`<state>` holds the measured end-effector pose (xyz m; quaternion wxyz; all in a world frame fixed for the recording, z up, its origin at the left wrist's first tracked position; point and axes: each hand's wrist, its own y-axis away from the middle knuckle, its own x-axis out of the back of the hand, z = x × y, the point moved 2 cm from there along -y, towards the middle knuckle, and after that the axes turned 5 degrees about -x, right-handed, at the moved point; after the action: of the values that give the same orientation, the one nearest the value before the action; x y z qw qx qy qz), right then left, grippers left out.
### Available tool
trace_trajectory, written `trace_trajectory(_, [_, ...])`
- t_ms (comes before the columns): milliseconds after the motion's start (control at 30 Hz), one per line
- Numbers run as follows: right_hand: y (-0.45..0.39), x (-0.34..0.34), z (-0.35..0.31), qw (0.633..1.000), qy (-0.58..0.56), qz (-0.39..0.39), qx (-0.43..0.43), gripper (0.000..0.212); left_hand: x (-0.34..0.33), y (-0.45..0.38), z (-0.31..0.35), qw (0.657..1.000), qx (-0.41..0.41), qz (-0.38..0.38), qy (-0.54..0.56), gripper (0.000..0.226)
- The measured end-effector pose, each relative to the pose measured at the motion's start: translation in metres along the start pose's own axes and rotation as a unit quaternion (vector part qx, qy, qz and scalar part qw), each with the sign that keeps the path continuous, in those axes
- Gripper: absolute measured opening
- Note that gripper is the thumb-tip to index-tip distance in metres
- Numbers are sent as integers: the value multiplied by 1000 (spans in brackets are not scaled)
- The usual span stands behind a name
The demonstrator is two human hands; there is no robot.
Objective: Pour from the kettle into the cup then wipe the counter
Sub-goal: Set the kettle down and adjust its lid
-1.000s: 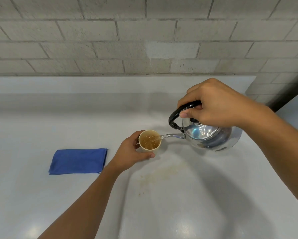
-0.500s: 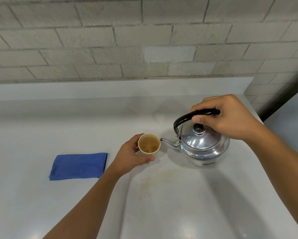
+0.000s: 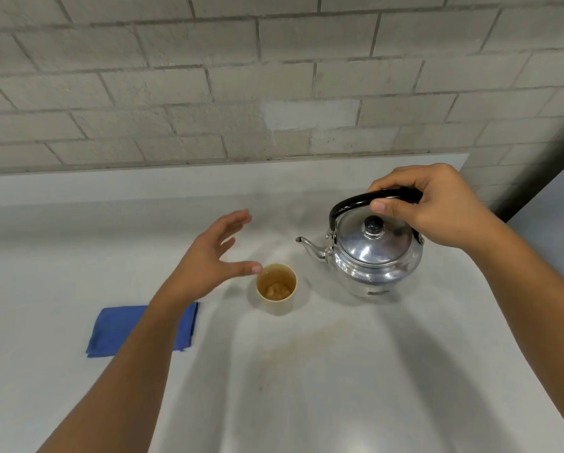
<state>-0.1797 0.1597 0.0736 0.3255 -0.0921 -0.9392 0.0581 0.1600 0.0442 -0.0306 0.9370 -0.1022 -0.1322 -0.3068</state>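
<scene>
A shiny metal kettle point(image 3: 372, 256) stands upright on the white counter point(image 3: 339, 387), spout pointing left. My right hand point(image 3: 437, 207) is closed around its black handle. A small beige cup point(image 3: 276, 289) holding brownish liquid stands just left of the spout. My left hand point(image 3: 208, 259) hovers beside the cup, up and to its left, fingers spread and holding nothing. A folded blue cloth point(image 3: 120, 328) lies flat on the counter at the left, partly hidden under my left forearm. A faint brownish stain point(image 3: 293, 348) marks the counter in front of the cup.
A grey brick wall point(image 3: 274, 76) rises behind a low white backsplash point(image 3: 208, 181). The counter ends at its right edge near a dark gap point(image 3: 542, 178).
The kettle was tilted over the cup, then came back upright and now rests on the counter to the right. My left hand has let go of the cup and opened.
</scene>
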Motion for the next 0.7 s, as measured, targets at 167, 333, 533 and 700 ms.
trace_trajectory(167, [-19,2,7,1000,7,6,-6,14,-23,-40,46,998,-64,-10,-13,68])
trace_trajectory(333, [-34,-4,18,1000,6,11,-16,15,-54,-81,68,995,-93,-19,-27,50])
trace_trajectory(533, [-48,-17,38,999,-2,4,-34,17,-77,-113,66,995,-87,8,-50,39])
trace_trajectory(700, [-53,-27,55,999,-19,-5,-35,18,-85,-122,52,993,-67,38,-88,32])
